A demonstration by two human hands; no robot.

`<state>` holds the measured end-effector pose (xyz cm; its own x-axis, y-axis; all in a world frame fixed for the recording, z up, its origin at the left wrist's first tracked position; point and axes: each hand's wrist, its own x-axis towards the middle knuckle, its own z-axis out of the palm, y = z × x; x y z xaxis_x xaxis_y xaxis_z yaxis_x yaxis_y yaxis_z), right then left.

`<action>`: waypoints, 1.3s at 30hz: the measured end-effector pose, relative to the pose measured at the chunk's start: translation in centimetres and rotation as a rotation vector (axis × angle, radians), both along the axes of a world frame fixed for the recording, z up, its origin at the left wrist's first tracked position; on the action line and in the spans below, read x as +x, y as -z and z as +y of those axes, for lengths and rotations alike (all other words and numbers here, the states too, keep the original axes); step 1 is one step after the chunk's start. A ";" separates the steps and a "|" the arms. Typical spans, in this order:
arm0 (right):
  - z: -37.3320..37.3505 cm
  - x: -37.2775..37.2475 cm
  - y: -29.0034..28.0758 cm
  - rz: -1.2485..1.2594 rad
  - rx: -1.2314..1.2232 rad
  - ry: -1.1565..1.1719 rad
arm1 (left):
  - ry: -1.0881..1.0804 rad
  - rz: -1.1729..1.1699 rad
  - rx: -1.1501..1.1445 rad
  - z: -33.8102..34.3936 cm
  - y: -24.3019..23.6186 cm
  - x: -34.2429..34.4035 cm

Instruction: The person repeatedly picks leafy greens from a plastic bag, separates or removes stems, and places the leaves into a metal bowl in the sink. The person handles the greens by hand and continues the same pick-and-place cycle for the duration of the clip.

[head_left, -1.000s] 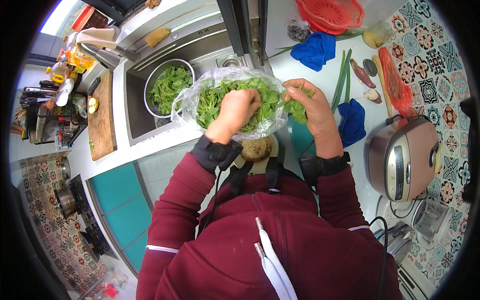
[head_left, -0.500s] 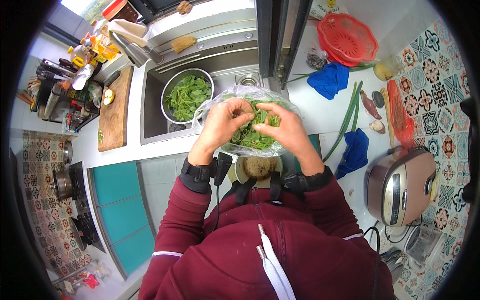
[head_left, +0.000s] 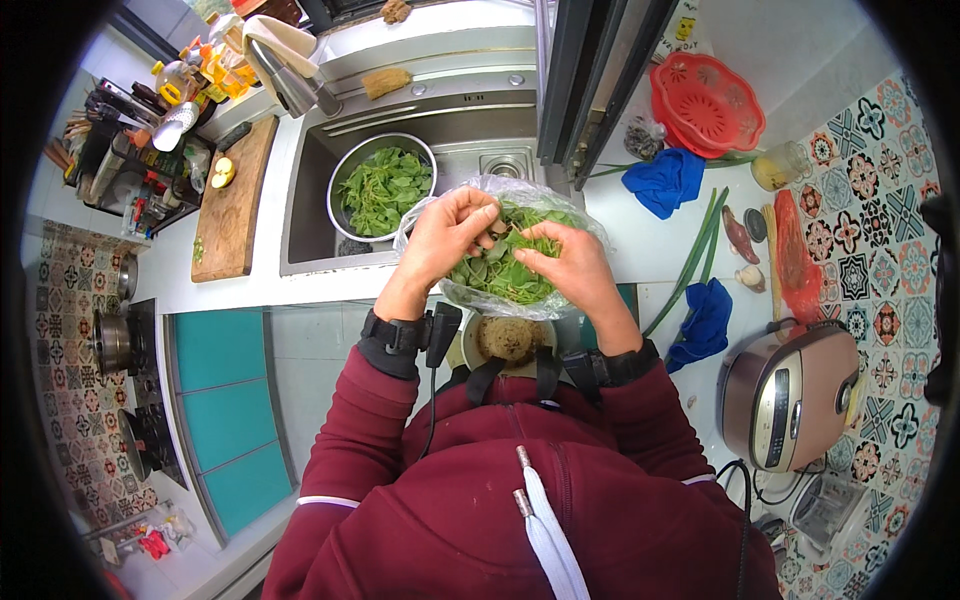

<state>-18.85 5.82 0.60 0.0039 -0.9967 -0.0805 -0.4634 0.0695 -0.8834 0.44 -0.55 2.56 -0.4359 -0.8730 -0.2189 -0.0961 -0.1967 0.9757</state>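
Note:
A clear plastic bag (head_left: 590, 222) full of leafy green stems (head_left: 505, 278) hangs open at the sink's front edge. Over it, the thumb and fingers of my left hand (head_left: 440, 240) are pinched together at a thin green stem. Facing it, my right hand (head_left: 575, 265) pinches leafy greens between thumb and forefinger, just above the heap. How much each hand grips is partly hidden by the fingers. In the sink (head_left: 300, 235), to the left, a round metal bowl (head_left: 333, 205) holds picked green leaves (head_left: 385, 188).
A cutting board (head_left: 228, 240) with a cut piece of fruit (head_left: 222, 172) lies left of the sink. To the right are a red basket (head_left: 705, 105), blue cloths (head_left: 703, 322), long green scallions (head_left: 690, 270) and a rice cooker (head_left: 795, 395). Below the bag stands a round container (head_left: 472, 345) with brownish contents.
The left fingertips have shifted and now show a stem between them. My right hand keeps its pinch over the greens. The whole view has tilted slightly.

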 end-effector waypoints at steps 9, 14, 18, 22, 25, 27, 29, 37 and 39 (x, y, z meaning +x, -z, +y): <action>0.6 0.3 -0.8 0.145 -0.155 -0.015 | 0.064 -0.238 -0.279 0.3 0.6 -0.5; 0.6 0.0 0.6 0.179 -0.225 0.000 | -0.098 -0.059 -0.115 -0.2 1.0 -0.2; 0.7 -1.0 1.2 0.261 -0.104 0.011 | -0.112 -0.056 -0.072 -0.5 1.9 0.5; 0.4 -1.4 0.9 0.286 -0.015 0.029 | -0.204 -0.244 -0.218 -1.0 2.9 1.0; 0.6 -1.5 0.1 0.279 0.005 0.120 | -0.212 -0.333 -0.301 -1.2 3.0 1.6; 0.5 -1.0 -0.4 0.171 -0.210 0.154 | -0.193 -0.279 -0.314 -1.1 2.6 1.8; 0.3 -0.4 -0.8 0.076 -0.335 0.106 | -0.130 -0.199 -0.264 -0.9 2.1 1.5; -0.5 0.9 -1.3 0.097 -0.162 -0.026 | 0.026 -0.156 -0.307 0.8 0.0 -0.7; -0.3 0.7 -1.5 0.116 -0.153 -0.022 | 0.012 -0.180 -0.341 1.2 0.0 -1.2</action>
